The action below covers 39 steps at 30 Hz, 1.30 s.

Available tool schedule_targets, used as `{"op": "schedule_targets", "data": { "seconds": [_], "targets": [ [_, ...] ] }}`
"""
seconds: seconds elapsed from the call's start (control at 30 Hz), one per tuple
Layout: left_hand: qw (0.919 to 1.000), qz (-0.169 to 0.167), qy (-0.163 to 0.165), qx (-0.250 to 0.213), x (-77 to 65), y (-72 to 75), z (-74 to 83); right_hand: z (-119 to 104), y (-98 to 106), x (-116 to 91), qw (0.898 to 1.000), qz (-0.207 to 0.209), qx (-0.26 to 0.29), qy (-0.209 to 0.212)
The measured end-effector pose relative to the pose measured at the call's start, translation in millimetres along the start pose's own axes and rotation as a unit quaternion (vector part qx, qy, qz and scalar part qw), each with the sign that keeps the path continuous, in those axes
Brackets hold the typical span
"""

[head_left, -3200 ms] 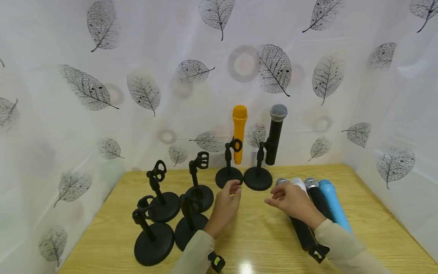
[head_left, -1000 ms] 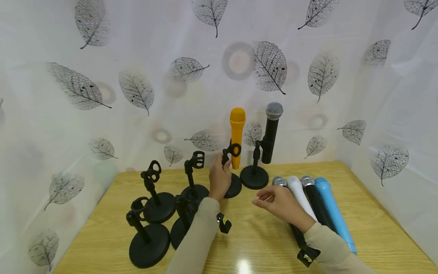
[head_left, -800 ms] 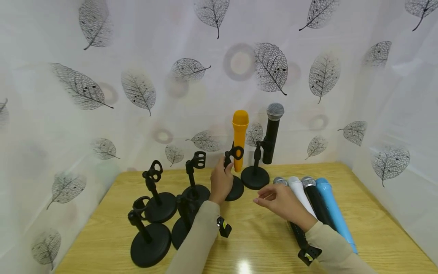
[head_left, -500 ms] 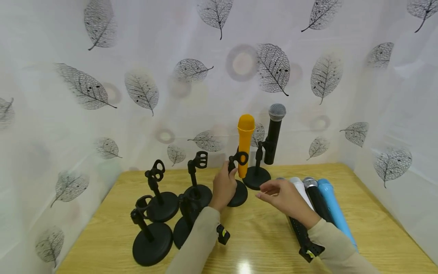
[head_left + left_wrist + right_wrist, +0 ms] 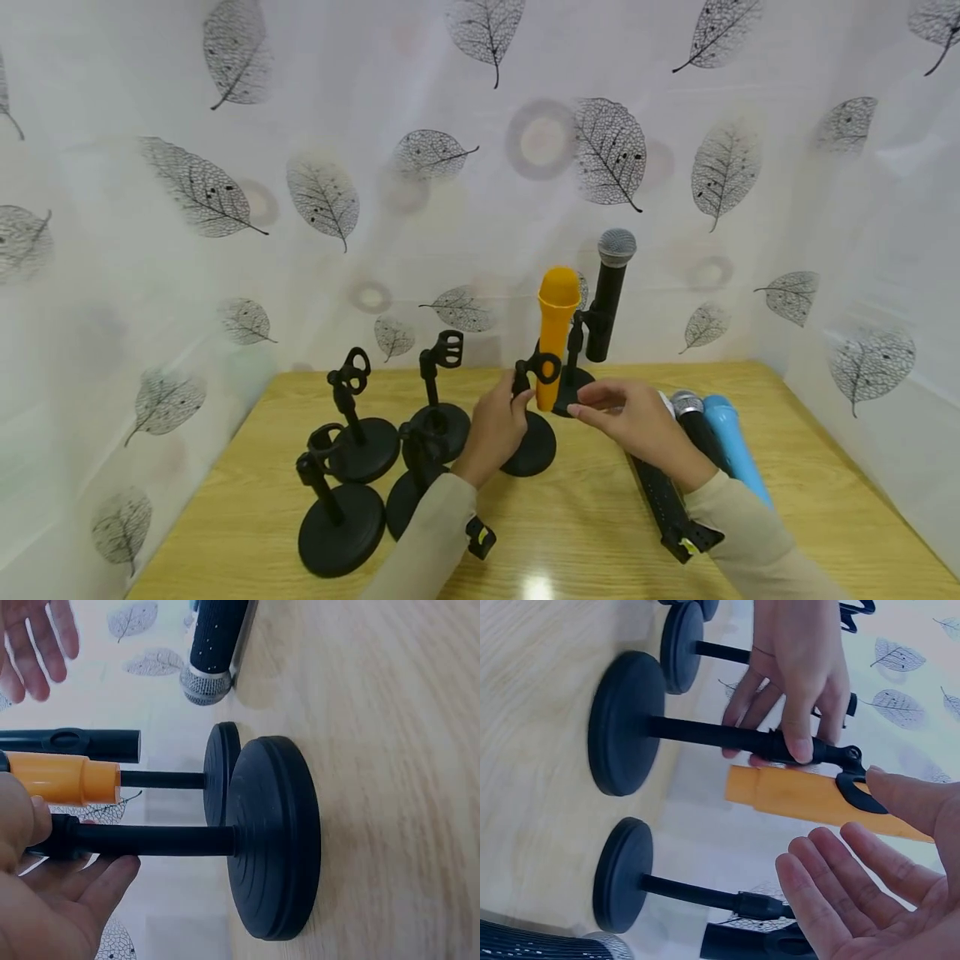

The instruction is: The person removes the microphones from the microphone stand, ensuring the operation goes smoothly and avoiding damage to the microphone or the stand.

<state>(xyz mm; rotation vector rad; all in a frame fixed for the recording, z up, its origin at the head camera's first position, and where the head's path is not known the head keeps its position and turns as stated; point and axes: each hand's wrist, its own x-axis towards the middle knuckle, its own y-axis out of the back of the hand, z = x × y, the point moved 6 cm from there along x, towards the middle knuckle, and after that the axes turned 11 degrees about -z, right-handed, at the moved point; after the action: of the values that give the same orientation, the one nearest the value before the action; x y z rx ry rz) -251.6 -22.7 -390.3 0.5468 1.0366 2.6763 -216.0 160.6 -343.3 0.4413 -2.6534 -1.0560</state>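
In the head view my left hand (image 5: pixel 495 429) grips the pole of a black microphone stand. An orange microphone (image 5: pixel 555 342) sits upright in that stand's ring clip. The left wrist view shows thumb and fingers round the upper pole (image 5: pixel 157 840), above the round base (image 5: pixel 274 840). My right hand (image 5: pixel 637 425) hovers just right of the orange microphone, fingers loosely bent and holding nothing. In the right wrist view its fingertips (image 5: pixel 799 859) are apart from the microphone. Behind stands a second stand (image 5: pixel 575 387) bearing a black microphone with a silver head (image 5: pixel 611 292).
Several black stands with vacant clips, such as the front one (image 5: pixel 341 529), are grouped at the left of the wooden table (image 5: pixel 570 533). At the right lie more microphones, including a light-blue one (image 5: pixel 738 454) and black ones, partly hidden by my right arm. A leaf-patterned curtain (image 5: pixel 420 75) encloses the table.
My left hand reached forward, took hold of the stand's pole and drew it, with the orange microphone, toward me and to the right. My right hand stayed near the lying microphones.
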Motion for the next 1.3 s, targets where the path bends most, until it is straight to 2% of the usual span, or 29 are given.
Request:
{"op": "schedule_targets", "data": {
  "seconds": [0.33,0.67,0.93,1.3],
  "targets": [
    [0.9998,-0.019,-0.011,-0.006,-19.0,0.3,7.4,-13.0,6.9,3.7,1.000,-0.001,0.018,0.005],
    [0.9988,-0.044,-0.007,-0.018,-31.9,0.5,11.8,-29.6,10.8,7.9,0.998,0.009,0.051,0.047],
    [0.9983,-0.048,-0.026,-0.019,-41.8,3.2,16.8,-43.9,10.9,6.4,0.993,0.009,0.087,0.082],
    [0.9971,-0.063,-0.017,-0.040,-54.0,4.4,17.7,-57.4,11.0,4.3,0.991,0.014,0.092,0.091]
  ]
}}
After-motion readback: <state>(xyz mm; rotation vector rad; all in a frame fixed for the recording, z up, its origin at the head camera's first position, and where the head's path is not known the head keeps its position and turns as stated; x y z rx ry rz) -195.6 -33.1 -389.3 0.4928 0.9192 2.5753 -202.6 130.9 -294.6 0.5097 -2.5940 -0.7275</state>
